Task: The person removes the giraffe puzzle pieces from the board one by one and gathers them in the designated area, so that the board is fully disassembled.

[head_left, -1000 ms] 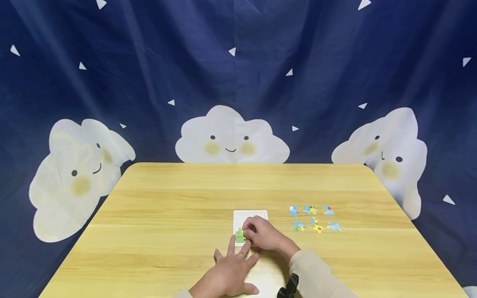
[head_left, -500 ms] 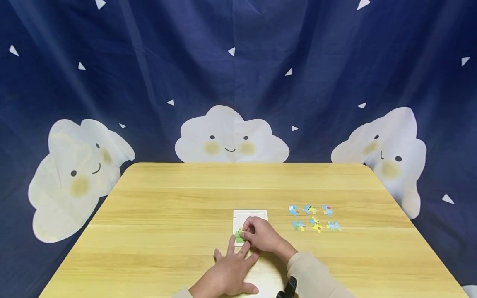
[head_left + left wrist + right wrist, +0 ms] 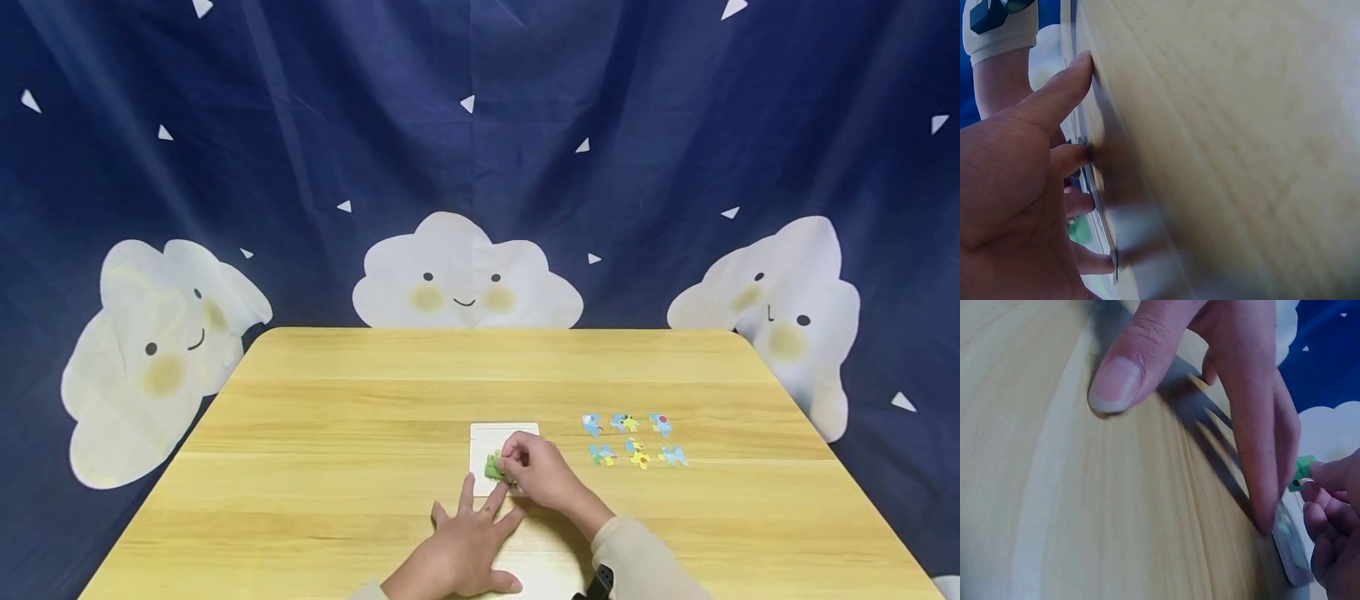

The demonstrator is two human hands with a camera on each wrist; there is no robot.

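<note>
My right hand pinches a green jigsaw piece over the lower part of a white puzzle tray. In the right wrist view the green piece shows tilted at the fingertips, apart from the tray. My left hand lies spread at the tray's near edge, its fingertips touching that edge; the left wrist view shows its fingers straight along the rim. A small patterned patch shows on the tray just below the right fingertips, mostly hidden by both hands.
Several loose blue and yellow jigsaw pieces lie in two rows right of the tray on the wooden table. Behind the table hangs a dark blue curtain printed with white clouds.
My right hand has moved slightly right with the green piece, away from the tray's lower left corner. The left hand has stayed in place.
</note>
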